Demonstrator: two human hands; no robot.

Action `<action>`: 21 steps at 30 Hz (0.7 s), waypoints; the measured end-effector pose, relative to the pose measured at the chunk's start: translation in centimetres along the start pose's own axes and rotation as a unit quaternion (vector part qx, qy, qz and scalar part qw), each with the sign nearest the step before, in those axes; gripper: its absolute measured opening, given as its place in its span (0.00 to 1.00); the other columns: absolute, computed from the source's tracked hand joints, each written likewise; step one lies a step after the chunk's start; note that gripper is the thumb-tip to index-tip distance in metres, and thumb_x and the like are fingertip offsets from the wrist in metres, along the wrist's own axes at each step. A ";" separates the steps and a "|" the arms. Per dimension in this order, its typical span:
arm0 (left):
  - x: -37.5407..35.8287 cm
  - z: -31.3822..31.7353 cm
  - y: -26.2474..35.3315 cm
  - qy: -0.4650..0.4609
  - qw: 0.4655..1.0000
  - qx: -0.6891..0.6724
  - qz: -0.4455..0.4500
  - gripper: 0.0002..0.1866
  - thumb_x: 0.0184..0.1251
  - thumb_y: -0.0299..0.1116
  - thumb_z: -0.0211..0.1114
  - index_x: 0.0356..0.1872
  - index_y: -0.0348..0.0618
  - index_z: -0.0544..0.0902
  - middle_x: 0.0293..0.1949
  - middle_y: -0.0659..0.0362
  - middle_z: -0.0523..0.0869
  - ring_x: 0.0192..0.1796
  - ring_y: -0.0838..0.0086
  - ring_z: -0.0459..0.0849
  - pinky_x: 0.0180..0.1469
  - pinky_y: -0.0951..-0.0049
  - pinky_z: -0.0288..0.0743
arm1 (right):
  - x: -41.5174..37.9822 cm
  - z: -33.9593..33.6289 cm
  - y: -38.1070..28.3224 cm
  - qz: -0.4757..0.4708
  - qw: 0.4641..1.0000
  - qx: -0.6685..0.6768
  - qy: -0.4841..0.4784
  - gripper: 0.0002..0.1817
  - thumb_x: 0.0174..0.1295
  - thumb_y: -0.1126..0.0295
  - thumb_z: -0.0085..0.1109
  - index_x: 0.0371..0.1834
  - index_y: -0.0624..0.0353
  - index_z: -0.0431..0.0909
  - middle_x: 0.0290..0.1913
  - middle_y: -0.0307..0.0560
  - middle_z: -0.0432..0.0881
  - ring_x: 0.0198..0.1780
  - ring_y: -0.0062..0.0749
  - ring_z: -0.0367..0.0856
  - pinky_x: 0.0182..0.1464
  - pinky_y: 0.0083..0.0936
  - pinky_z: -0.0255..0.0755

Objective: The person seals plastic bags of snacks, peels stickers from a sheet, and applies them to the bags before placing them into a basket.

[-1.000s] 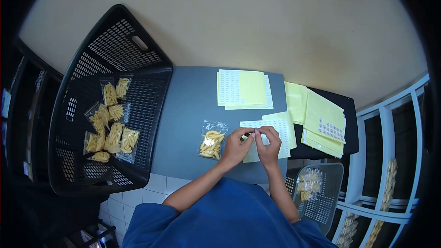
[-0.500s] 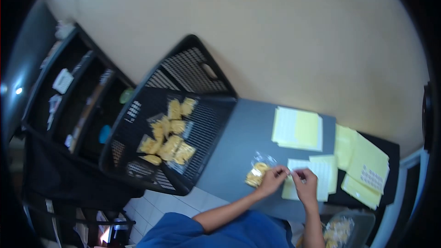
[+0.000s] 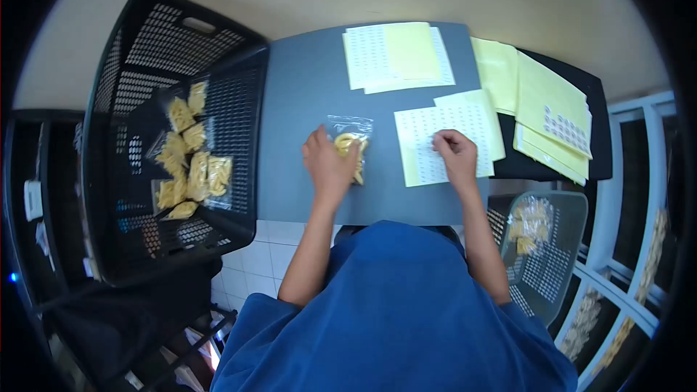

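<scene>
On the grey tabletop [image 3: 298, 94] lies a clear plastic bag [image 3: 353, 138] filled with yellow, curled pieces that look like snacks. My left hand [image 3: 330, 167] is on this bag, its thumb across the front and its fingers along the left edge. Over a white sheet of small printed labels [image 3: 423, 144], my right hand [image 3: 459, 160] has its thumb and index finger pinched together. Whatever sits between those fingertips, if anything, is too small to make out. The label sheet rests on yellow backing paper [image 3: 495, 131].
At left stands a large black crate [image 3: 263, 123] with several filled bags [image 3: 196, 174] inside. More label sheets [image 3: 363, 58] lie at the table's back, and yellow sheets [image 3: 552, 94] to the right. A smaller basket [image 3: 577, 210] with bags stands low at right.
My hands were close together over the label sheet; now they are apart. My left hand has gone to the bag, while the right stays pinched above the sheet. The view has turned and levelled.
</scene>
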State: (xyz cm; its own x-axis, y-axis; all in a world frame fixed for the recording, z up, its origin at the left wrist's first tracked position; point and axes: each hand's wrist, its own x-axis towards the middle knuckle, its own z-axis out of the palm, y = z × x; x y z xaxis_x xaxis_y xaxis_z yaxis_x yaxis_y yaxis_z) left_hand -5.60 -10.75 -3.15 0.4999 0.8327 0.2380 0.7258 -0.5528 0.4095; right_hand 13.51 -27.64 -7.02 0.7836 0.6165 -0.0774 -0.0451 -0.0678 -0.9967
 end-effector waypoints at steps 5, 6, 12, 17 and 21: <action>1.9 0.5 -2.1 -0.122 0.957 -0.214 -0.153 0.42 0.50 0.37 0.86 0.64 0.26 0.76 0.48 0.50 0.84 0.48 0.66 0.82 0.48 0.66 0.80 | -0.1 2.3 -0.5 0.032 0.998 0.047 -0.020 0.04 0.66 0.75 0.68 0.38 0.66 0.87 0.32 0.35 0.85 0.34 0.13 0.78 0.38 0.14 0.72; 1.8 1.5 -2.8 -0.116 0.953 -0.236 -0.151 0.39 0.48 0.32 0.87 0.61 0.27 0.78 0.46 0.55 0.83 0.45 0.73 0.82 0.42 0.72 0.80 | -0.2 3.1 -1.2 0.030 0.997 0.061 -0.037 0.04 0.66 0.75 0.68 0.38 0.66 0.87 0.33 0.36 0.85 0.34 0.14 0.79 0.38 0.15 0.73; 1.5 1.4 -2.0 -0.160 0.872 -0.429 -0.173 0.31 0.55 0.26 0.83 0.56 0.35 0.73 0.44 0.53 0.85 0.43 0.75 0.85 0.43 0.76 0.82 | -1.1 6.6 -5.2 0.064 0.985 0.135 -0.089 0.05 0.66 0.75 0.69 0.41 0.65 0.85 0.35 0.39 0.86 0.36 0.18 0.82 0.42 0.18 0.77; 0.1 2.5 -1.3 -0.120 0.832 -0.527 -0.122 0.24 0.65 0.26 0.77 0.57 0.36 0.73 0.42 0.53 0.88 0.46 0.75 0.87 0.47 0.74 0.81 | -1.8 9.1 -4.5 -0.019 0.998 0.041 -0.039 0.04 0.65 0.76 0.69 0.39 0.65 0.87 0.35 0.39 0.87 0.37 0.19 0.83 0.43 0.17 0.77; -0.6 1.6 0.3 -0.158 0.720 -0.638 -0.221 0.11 0.76 0.27 0.66 0.54 0.34 0.82 0.44 0.57 0.89 0.46 0.77 0.87 0.48 0.77 0.81 | -3.0 11.9 -5.6 -0.114 0.979 -0.117 0.122 0.05 0.60 0.71 0.74 0.36 0.60 0.90 0.61 0.51 0.79 0.62 0.38 0.76 0.65 0.34 0.69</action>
State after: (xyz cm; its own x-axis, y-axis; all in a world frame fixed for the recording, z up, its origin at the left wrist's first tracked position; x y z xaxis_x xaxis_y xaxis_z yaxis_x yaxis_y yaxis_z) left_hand -4.95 -11.47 -4.62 0.5823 0.7579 -0.2941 -0.0772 0.4117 0.9080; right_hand 4.04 -19.82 -1.52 0.8823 0.4334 0.1835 0.2691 -0.1448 -0.9522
